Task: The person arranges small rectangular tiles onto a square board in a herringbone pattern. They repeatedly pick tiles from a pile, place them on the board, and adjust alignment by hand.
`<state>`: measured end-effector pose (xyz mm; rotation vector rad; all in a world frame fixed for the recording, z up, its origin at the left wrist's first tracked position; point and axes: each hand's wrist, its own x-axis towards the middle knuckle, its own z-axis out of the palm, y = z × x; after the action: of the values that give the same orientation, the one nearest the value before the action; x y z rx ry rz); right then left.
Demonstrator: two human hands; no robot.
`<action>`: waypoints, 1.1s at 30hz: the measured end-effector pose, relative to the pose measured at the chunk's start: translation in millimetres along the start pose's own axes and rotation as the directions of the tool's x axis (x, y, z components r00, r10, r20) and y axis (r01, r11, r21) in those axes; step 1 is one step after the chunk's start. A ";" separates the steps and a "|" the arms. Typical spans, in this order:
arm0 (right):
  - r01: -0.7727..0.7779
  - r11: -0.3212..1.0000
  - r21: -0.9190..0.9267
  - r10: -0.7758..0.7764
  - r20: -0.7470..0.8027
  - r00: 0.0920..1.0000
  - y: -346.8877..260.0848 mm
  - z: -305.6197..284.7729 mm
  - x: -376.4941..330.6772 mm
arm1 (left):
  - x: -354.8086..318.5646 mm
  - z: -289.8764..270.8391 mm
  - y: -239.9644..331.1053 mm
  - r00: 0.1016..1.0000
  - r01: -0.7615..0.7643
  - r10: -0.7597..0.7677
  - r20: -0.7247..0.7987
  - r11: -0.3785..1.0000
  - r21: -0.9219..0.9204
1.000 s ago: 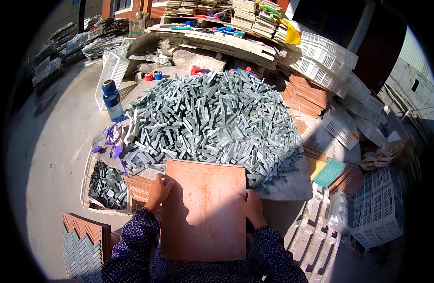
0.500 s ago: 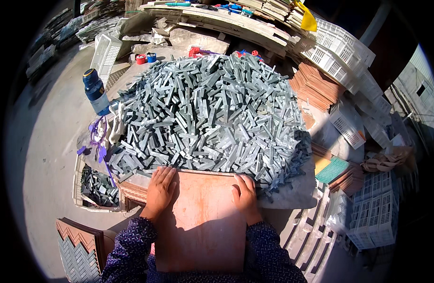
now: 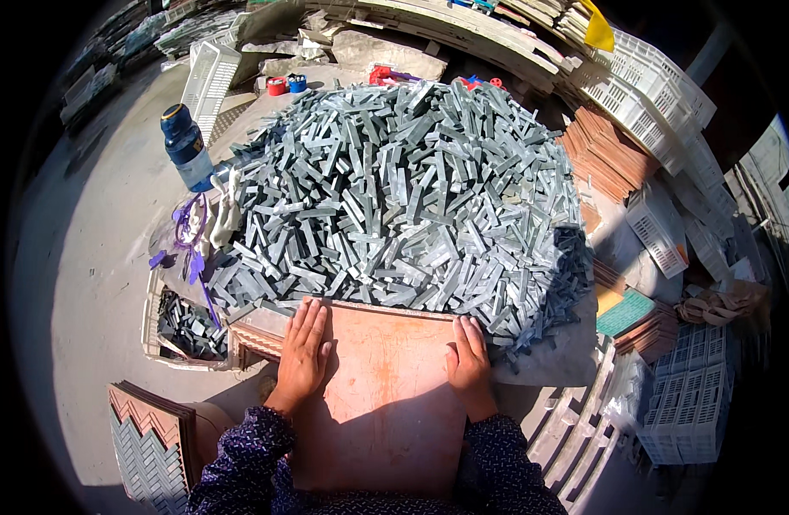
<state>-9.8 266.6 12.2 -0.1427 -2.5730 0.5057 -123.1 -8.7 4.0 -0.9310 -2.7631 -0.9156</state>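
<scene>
A square reddish-brown board point(image 3: 384, 386) lies flat in front of me at the near edge of a work table. My left hand point(image 3: 302, 352) rests palm down on its left part, fingers together and pointing away from me. My right hand point(image 3: 468, 362) lies flat on its right edge in the same way. Just beyond the board's far edge rises a big heap of grey stone strips point(image 3: 403, 189); the nearest strips touch the board's far edge.
A blue bottle point(image 3: 185, 146) stands left of the heap, with purple cords point(image 3: 188, 245) beside it. A tray of dark strips point(image 3: 184, 326) sits lower left, chevron mosaic sheets point(image 3: 150, 442) below it. White plastic crates point(image 3: 660, 94) and stacked reddish boards point(image 3: 609, 154) fill the right.
The board has slid forward to the heap's edge. Both hands went from gripping its sides to lying flat on top of it.
</scene>
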 end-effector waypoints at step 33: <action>-0.852 0.078 0.518 0.410 0.762 0.501 -18.8 -54.2 -167.8 | -123.9 0.6 -13.2 0.797 0.559 0.008 0.604 -0.388 -0.733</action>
<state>162.4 234.2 -15.0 -0.9739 -1.9972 2.4529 -30.1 -81.7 -35.4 -0.0413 -1.4936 -3.8133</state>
